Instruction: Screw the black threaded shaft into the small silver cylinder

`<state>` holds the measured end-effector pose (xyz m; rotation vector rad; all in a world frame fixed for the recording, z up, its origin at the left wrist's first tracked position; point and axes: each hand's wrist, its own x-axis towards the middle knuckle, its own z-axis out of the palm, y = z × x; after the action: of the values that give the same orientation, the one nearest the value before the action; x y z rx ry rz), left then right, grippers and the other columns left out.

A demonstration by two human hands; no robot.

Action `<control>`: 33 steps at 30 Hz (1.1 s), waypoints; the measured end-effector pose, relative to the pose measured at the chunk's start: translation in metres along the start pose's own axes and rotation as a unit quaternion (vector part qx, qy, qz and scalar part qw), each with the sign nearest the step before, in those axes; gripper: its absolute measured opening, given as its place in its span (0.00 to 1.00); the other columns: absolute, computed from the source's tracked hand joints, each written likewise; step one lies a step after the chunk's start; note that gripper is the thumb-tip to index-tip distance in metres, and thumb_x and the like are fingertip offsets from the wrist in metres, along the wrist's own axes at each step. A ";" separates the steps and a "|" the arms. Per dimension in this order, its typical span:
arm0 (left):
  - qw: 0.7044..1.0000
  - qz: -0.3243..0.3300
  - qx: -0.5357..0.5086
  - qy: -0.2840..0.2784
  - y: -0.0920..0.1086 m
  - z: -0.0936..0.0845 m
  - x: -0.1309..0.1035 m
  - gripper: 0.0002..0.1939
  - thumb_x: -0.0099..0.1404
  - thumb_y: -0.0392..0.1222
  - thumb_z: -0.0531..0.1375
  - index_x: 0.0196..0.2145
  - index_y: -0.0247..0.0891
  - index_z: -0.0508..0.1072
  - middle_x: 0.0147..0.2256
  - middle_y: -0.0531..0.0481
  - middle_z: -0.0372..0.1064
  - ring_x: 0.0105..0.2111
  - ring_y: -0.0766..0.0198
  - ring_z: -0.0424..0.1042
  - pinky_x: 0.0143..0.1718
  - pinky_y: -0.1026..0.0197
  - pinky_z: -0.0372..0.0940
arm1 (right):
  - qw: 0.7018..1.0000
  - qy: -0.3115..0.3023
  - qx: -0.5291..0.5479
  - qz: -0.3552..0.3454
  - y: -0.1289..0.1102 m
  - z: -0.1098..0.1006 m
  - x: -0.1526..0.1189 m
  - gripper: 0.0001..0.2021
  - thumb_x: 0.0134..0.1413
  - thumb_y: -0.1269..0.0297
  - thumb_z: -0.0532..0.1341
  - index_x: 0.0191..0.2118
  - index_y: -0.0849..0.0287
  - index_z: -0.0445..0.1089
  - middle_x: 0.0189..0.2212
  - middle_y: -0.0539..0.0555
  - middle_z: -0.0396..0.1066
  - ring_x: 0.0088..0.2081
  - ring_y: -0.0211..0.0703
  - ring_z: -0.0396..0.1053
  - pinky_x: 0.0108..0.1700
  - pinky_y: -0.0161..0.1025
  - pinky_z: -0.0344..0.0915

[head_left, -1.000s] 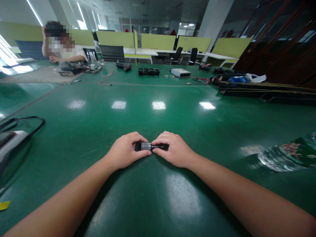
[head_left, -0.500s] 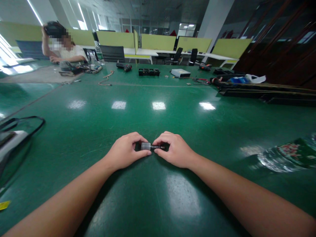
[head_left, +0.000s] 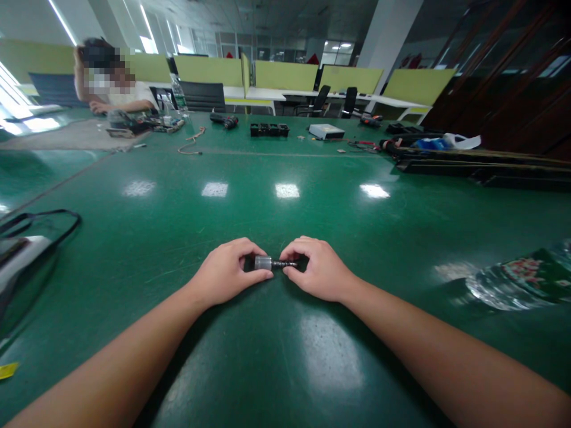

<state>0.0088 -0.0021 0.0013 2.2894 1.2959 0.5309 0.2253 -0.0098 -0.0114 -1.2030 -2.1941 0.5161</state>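
Observation:
My left hand (head_left: 232,268) is closed at the near middle of the table, thumb and fingers around a short grey metal cylinder (head_left: 263,263). A thin dark rod (head_left: 277,263) extends from the cylinder's right end. Facing it, my right hand (head_left: 317,268) pinches a dark coiled spring (head_left: 288,264) that appears to sit around the rod. A short stretch of bare rod shows between the cylinder and my right fingertips. Whether the spring and rod are joined is too small to tell. Both hands rest low over the green tabletop (head_left: 250,351).
A clear plastic bottle (head_left: 513,282) lies at the right. At the left edge are a black cable (head_left: 57,214) and a white device (head_left: 24,258). Farther back are a power drill (head_left: 224,120), a black part (head_left: 269,130), a silver box (head_left: 326,131) and a seated person (head_left: 129,98).
My right hand has shifted slightly right, away from the cylinder, along with the dark spring. More thin rod now shows. My left hand and the cylinder have hardly moved.

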 end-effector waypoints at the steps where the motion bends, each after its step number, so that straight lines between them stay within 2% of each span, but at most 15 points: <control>1: 1.000 -0.002 0.000 0.001 0.000 0.000 0.000 0.16 0.57 0.53 0.65 0.38 0.40 0.77 0.32 0.52 0.70 0.29 0.64 0.64 0.30 0.63 0.56 | 1.000 0.001 0.000 0.004 0.001 0.000 0.000 0.06 0.44 0.74 0.63 0.31 0.58 0.72 0.28 0.50 0.72 0.32 0.40 0.66 0.37 0.38 0.61; 6: 1.000 -0.022 -0.004 0.010 -0.002 0.001 0.001 0.15 0.57 0.53 0.65 0.37 0.40 0.76 0.28 0.54 0.67 0.27 0.65 0.63 0.28 0.63 0.55 | 0.999 0.017 -0.006 0.047 0.007 0.000 0.002 0.07 0.43 0.74 0.61 0.30 0.58 0.73 0.27 0.49 0.71 0.30 0.38 0.66 0.34 0.36 0.60; 11: 0.999 -0.034 -0.015 0.018 -0.002 0.000 0.001 0.14 0.58 0.51 0.65 0.37 0.39 0.76 0.28 0.54 0.66 0.26 0.65 0.63 0.28 0.63 0.56 | 0.987 0.073 -0.040 0.135 0.016 -0.004 0.004 0.08 0.43 0.72 0.61 0.31 0.57 0.75 0.25 0.49 0.71 0.27 0.37 0.64 0.31 0.36 0.59; 13: 0.999 -0.037 -0.014 0.018 -0.002 0.000 0.001 0.14 0.58 0.51 0.65 0.37 0.39 0.76 0.27 0.54 0.66 0.26 0.65 0.63 0.28 0.63 0.56 | 0.985 0.082 -0.044 0.143 0.019 -0.005 0.004 0.08 0.42 0.72 0.61 0.32 0.57 0.76 0.25 0.49 0.70 0.26 0.37 0.64 0.30 0.35 0.58; 22: 0.999 -0.033 -0.016 0.024 -0.003 0.002 0.002 0.14 0.58 0.51 0.65 0.37 0.39 0.76 0.28 0.54 0.66 0.25 0.65 0.63 0.28 0.63 0.56 | 0.993 0.053 -0.018 0.109 0.008 -0.004 0.002 0.08 0.43 0.73 0.62 0.31 0.56 0.77 0.27 0.50 0.73 0.28 0.38 0.67 0.32 0.37 0.62; 28: 1.000 0.007 -0.007 0.001 -0.005 0.002 0.002 0.15 0.58 0.51 0.65 0.40 0.42 0.76 0.32 0.54 0.69 0.28 0.65 0.65 0.30 0.64 0.57 | 0.992 0.005 0.110 0.070 0.001 0.003 -0.001 0.16 0.46 0.73 0.65 0.43 0.55 0.74 0.35 0.51 0.77 0.34 0.38 0.73 0.41 0.38 0.68; 33: 1.000 0.019 0.009 -0.011 -0.005 0.001 0.000 0.15 0.58 0.52 0.65 0.40 0.42 0.75 0.35 0.53 0.71 0.30 0.64 0.67 0.31 0.64 0.57 | 0.995 -0.007 0.099 0.034 -0.003 0.004 0.000 0.17 0.47 0.73 0.65 0.46 0.54 0.73 0.35 0.50 0.78 0.38 0.41 0.74 0.45 0.41 0.67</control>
<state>0.0063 -0.0003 -0.0024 2.3323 1.2551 0.5071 0.2209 -0.0119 -0.0130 -1.1727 -2.0646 0.7527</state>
